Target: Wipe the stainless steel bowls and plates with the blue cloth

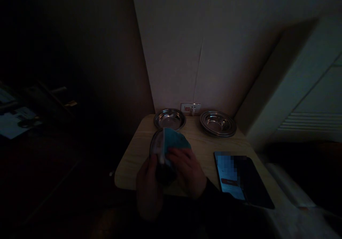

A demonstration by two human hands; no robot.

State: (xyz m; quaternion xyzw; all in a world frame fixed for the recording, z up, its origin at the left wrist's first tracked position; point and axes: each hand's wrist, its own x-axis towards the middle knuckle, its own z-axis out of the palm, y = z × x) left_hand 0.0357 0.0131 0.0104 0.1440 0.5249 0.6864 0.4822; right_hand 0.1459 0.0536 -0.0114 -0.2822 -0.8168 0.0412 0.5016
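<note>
- Teal cloth [176, 139] lies bunched under the right hand [187, 169], whose bent fingers press and hold it against a metal dish [155, 141].
- That dish stands tilted just beyond the left hand [149, 185], which grips its near side; only a curved rim shows past the cloth, and the grip's underside is hidden.
- Deep shadow swallows the space between both palms, and both wrists fade into dark sleeves.
- Straight beyond the hands, a shallow steel plate [170, 119] sits near the wall [173, 53], its near edge close behind the cloth.
- Farther off, ahead and right of the right hand, stacked steel plates [217, 124] rest below and beside a socket [190, 108].
- Right of the right hand lies a tablet [245, 180], its screen partly blurred out, its near edge by the sleeve.
- Bare tabletop [130, 164] opens left of the left hand, ending at a rounded corner; another bare strip separates right hand and tablet.
</note>
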